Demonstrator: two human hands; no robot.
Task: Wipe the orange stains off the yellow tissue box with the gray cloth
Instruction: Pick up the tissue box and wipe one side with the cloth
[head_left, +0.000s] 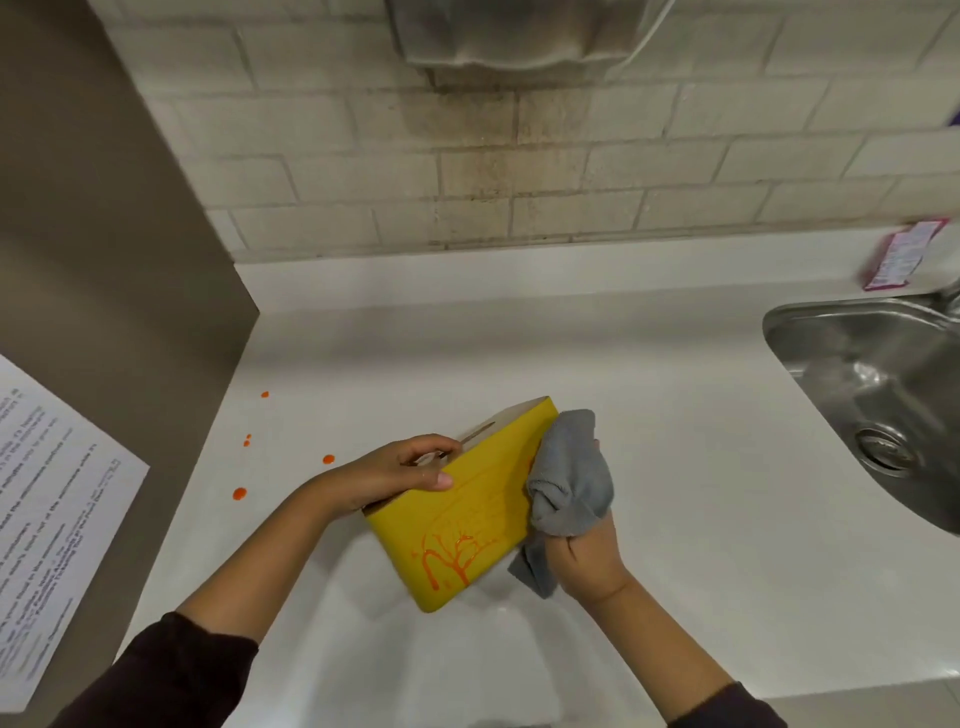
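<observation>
My left hand (402, 475) has its grip clamped on the top edge of the yellow tissue box (462, 512), thumb on the near face, fingers curled over toward the slot; the box stands tilted on the white surface (649, 441), near face up toward me. My right hand (589, 558) has its grip closed around the bunched gray cloth (569, 483), which presses against the box's right edge, with a loose tail hanging below my fist. The orange stains (452, 558) sit low on the near face, runny branching lines, looks wet, so the cloth is not on them yet. To do this well I'd bring the wad down onto the streaks, wipe in one direction toward the bottom edge, then refold to a clean patch so it doesn't smear; keep the left grip firm so the box doesn't slide or cave, it seems to be light card. Faint orange near the cloth on the right edge needs a pass too. Several orange drops (240, 492) lie on the surface left of the box, well apart from it. Steel sink (878, 384) at right, tiled wall (363, 171) behind with a grimy vertical streak, printed paper sheet (47, 499) on the brown panel at left, pink-labelled packet (901, 254) on the back ledge.
</observation>
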